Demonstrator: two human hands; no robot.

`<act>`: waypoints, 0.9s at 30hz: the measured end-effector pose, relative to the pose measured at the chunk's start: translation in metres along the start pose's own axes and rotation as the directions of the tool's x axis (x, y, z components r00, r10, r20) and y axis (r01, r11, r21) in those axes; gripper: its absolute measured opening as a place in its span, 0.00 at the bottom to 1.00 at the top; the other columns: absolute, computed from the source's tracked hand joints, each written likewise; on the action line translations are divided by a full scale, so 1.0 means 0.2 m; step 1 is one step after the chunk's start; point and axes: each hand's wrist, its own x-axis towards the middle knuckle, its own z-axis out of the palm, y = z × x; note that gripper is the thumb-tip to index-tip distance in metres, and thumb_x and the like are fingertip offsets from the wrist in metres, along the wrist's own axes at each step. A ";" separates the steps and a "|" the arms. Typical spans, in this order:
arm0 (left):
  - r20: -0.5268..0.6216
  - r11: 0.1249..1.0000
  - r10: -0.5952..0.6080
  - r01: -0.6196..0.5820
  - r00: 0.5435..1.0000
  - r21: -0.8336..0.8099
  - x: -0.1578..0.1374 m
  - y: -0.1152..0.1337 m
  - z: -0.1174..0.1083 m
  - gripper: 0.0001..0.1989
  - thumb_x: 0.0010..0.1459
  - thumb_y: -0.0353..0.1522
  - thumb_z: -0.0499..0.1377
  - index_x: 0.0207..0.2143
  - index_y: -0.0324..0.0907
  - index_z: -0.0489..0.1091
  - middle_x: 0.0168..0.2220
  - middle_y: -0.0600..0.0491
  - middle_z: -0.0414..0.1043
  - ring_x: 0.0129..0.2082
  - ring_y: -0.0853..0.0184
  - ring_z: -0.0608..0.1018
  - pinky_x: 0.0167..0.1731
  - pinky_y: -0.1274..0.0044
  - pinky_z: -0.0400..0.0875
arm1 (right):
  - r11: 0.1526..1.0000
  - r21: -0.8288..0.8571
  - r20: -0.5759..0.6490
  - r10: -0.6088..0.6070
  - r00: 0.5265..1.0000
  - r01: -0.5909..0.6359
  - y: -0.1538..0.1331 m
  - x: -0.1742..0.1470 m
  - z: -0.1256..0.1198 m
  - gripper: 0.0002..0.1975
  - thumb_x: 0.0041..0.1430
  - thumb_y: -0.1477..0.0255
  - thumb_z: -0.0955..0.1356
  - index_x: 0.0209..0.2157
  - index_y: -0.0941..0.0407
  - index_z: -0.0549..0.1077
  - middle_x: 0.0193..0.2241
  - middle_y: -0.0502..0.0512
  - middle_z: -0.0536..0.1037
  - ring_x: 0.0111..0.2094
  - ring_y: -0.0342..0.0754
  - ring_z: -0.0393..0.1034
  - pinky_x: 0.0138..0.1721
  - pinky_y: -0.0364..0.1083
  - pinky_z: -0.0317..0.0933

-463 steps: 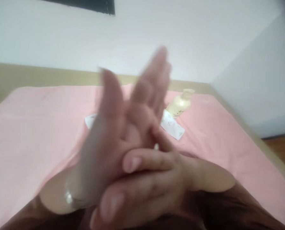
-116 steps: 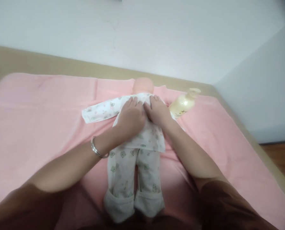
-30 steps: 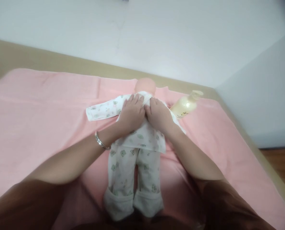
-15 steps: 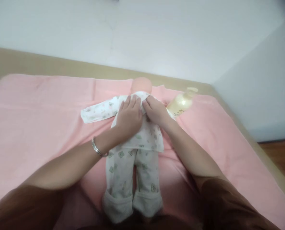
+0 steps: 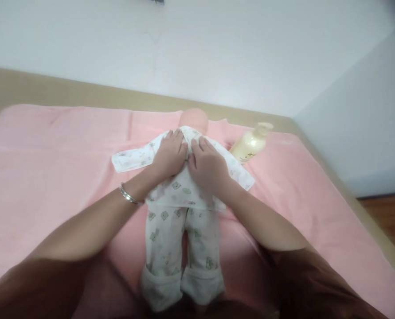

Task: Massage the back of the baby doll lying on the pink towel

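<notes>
A baby doll (image 5: 193, 120) lies lengthwise before me with its head at the far end. It wears a white printed top (image 5: 184, 192) and matching trousers (image 5: 166, 239) with turned-up cuffs. My left hand (image 5: 171, 155) rests flat on the left of the top's chest, fingers stretched toward the doll's shoulder. On the right of the chest lies my right hand (image 5: 208, 166), fingers extended and palm down on the cloth. Neither hand grips anything. Both sleeves of the top spread out sideways. The doll's face cannot be made out.
A pink cloth (image 5: 57, 177) covers the tan surface (image 5: 84, 86) beneath the doll. A pale yellow pump bottle (image 5: 252, 144) lies tilted beside the right sleeve. White walls (image 5: 217, 53) rise behind and to the right; brown flooring (image 5: 388, 217) shows at the far right.
My left hand has slid left across the chest. My right hand has come down nearer and flattened onto the top, and the right sleeve now shows more fully.
</notes>
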 end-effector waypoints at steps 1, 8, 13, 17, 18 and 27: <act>-0.018 1.000 -0.002 0.002 1.000 0.009 -0.01 0.02 0.01 0.28 0.68 0.32 0.37 0.63 0.24 0.59 0.68 0.33 0.57 0.72 0.52 0.57 0.73 0.57 0.48 | 1.000 0.013 0.013 0.011 1.000 -0.012 0.01 0.01 0.00 0.24 0.69 0.72 0.57 0.62 0.67 0.67 0.63 0.74 0.67 0.64 0.64 0.62 0.63 0.61 0.62; 0.008 0.998 -0.056 0.055 0.998 0.008 -0.17 0.25 -0.03 0.30 0.64 0.29 0.44 0.69 0.31 0.54 0.72 0.40 0.50 0.74 0.52 0.51 0.73 0.54 0.47 | 0.993 0.080 0.015 -0.085 0.996 0.083 0.17 0.11 0.07 0.22 0.69 0.75 0.54 0.55 0.66 0.71 0.57 0.70 0.73 0.64 0.60 0.63 0.67 0.63 0.56; 0.112 0.987 -0.125 0.136 0.986 -0.092 -0.08 0.19 -0.07 0.30 0.66 0.29 0.39 0.68 0.31 0.55 0.72 0.40 0.50 0.74 0.51 0.51 0.71 0.49 0.49 | 0.996 -0.043 0.033 -0.077 0.996 0.079 0.09 0.03 0.04 0.27 0.71 0.72 0.54 0.64 0.73 0.62 0.62 0.77 0.66 0.67 0.64 0.58 0.67 0.64 0.55; 0.016 0.977 -0.169 0.170 0.985 -0.129 -0.02 0.09 -0.03 0.29 0.65 0.30 0.40 0.65 0.32 0.60 0.71 0.41 0.55 0.73 0.51 0.52 0.72 0.52 0.48 | 0.990 -0.118 0.059 -0.073 0.996 0.080 -0.04 -0.06 -0.02 0.25 0.69 0.76 0.57 0.64 0.68 0.65 0.63 0.73 0.67 0.67 0.66 0.59 0.64 0.64 0.61; -0.022 0.977 -0.168 0.163 0.986 -0.138 -0.02 0.07 -0.01 0.28 0.65 0.31 0.40 0.65 0.33 0.60 0.70 0.42 0.56 0.73 0.52 0.53 0.72 0.53 0.47 | 0.989 -0.127 0.076 -0.072 0.994 0.082 -0.06 -0.07 -0.03 0.25 0.68 0.77 0.57 0.64 0.66 0.66 0.64 0.72 0.67 0.66 0.66 0.59 0.63 0.65 0.62; -0.118 0.974 -0.165 0.143 0.979 -0.174 -0.04 0.07 0.04 0.28 0.65 0.31 0.41 0.64 0.33 0.63 0.68 0.44 0.61 0.71 0.55 0.59 0.73 0.57 0.49 | 0.997 0.069 0.134 -0.034 0.990 0.025 0.06 0.06 0.02 0.28 0.70 0.71 0.55 0.68 0.63 0.60 0.70 0.68 0.54 0.72 0.69 0.44 0.68 0.71 0.48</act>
